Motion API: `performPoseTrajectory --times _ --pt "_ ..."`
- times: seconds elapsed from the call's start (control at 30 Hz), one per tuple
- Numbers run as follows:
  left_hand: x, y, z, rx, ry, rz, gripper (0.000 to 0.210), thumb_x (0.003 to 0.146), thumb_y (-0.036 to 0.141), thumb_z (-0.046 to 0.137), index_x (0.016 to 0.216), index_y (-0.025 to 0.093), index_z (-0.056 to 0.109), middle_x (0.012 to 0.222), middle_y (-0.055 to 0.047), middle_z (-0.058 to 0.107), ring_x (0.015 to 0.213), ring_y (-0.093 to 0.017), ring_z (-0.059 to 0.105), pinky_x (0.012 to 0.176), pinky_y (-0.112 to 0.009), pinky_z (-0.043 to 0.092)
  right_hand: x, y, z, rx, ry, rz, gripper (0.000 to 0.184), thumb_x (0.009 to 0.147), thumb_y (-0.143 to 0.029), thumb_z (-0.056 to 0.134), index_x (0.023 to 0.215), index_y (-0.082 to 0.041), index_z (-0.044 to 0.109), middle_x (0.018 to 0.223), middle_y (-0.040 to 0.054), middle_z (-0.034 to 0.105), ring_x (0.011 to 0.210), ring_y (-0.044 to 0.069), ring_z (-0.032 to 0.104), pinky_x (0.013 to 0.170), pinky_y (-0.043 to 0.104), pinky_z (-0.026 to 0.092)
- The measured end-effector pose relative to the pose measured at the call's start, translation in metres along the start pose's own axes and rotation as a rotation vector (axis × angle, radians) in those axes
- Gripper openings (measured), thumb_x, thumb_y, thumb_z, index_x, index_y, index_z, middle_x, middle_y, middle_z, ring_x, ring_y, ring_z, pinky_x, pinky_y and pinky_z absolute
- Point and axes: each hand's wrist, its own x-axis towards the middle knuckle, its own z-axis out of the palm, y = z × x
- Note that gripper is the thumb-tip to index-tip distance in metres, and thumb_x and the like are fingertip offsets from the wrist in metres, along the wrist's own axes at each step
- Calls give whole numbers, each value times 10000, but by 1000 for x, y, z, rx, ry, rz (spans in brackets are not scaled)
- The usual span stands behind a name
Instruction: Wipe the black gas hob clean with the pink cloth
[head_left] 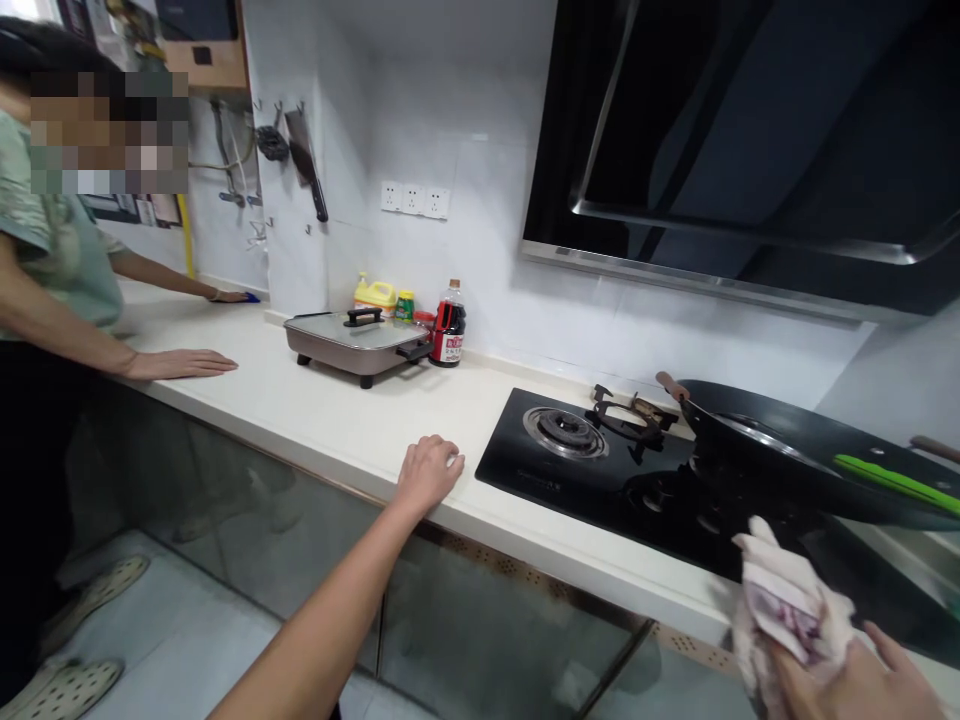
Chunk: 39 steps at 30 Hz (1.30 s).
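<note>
My left hand (431, 470) rests on the front edge of the white countertop (300, 410), left of the black gas stove (517, 470). Its fingers are curled in loosely and nothing shows in them. At the lower right, my right hand (855, 680) grips a bunched pale cloth (787, 600) with a purplish pattern. The cloth is over the stove's front edge, and some of my fingers are hidden behind it. A large black wok (780, 430) stands over the stove's right side, with a bright green long-handled utensil (896, 480) against it.
A lidded electric pan (352, 345) stands further left, beside a soy sauce bottle (450, 325) and a yellow jug (375, 297). Another person (67, 240) leans on the counter at left, one hand on a blue cloth. A dark range hood (735, 140) slopes above; a cleaver (304, 160) hangs on the wall.
</note>
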Motion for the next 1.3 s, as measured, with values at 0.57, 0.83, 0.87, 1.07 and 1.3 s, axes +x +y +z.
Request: performPoseTrajectory --times 0.57,0.83,0.87,1.07,1.3 --pt "-1 2 0 28 0 11 242 972 345 557 1018 243 772 1137 -87 730 1167 -285 609 1016 -409 421 2 -179 41 24 -197 -336 383 889 -456 518 1140 -192 638 1073 114 658 958 273 586 809 362 435" --pt "-1 1 -7 14 -4 14 231 974 319 563 1030 241 773 1138 -88 747 1152 -274 630 974 -375 435 -41 -318 92 277 -269 -664 341 824 -273 620 1152 -181 621 1177 110 638 1045 278 526 955 411 440" --pt "0 0 -7 10 -10 18 226 969 300 568 1046 242 772 1149 -84 748 1153 -268 633 968 -367 438 -45 -327 96 303 -271 -701 407 820 -262 624 1216 -170 610 1213 117 636 1080 285 527 988 424 439" --pt "2 -3 -9 -21 -25 0 251 984 316 539 1025 250 777 1123 -64 764 1111 -245 649 942 -348 453 -52 -311 102 356 -331 -783 696 816 -212 621 1493 -144 471 1545 165 510 1397 305 457 1137 448 376" --pt "3 -6 -7 -100 -5 6 263 967 360 548 1017 253 783 1130 -55 765 1155 -256 647 1034 -382 462 -43 -248 74 300 -326 -655 615 857 -216 551 1469 -240 498 1398 100 615 1235 281 551 987 400 399"
